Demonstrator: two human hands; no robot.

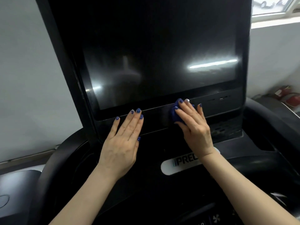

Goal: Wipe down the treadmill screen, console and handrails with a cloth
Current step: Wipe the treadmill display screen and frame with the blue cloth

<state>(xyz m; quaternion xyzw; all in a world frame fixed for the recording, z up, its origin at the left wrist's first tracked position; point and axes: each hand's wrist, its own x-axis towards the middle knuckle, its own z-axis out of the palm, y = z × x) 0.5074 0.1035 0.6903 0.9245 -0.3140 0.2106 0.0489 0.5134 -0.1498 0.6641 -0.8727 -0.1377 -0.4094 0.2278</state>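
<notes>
The treadmill's big dark screen point(159, 70) fills the upper middle, with light reflections on its glass. Below it runs the black bezel strip and the console point(178, 184) with a white logo badge point(175, 166). My right hand point(194, 129) presses a small bunched blue cloth point(176, 113) flat against the bezel just under the screen's lower edge, with its fingers straight over the cloth. My left hand point(123, 142) lies flat with straight fingers on the bezel to the left, fingertips at the screen's lower edge. A curved black handrail point(48, 168) arcs at the left.
A white wall stands behind on the left and a window point(276, 7) at the top right. Red objects point(285, 95) lie on the floor at the far right. A grey neighbouring machine part point(17, 192) sits at the lower left. Console buttons point(215, 218) show at the bottom.
</notes>
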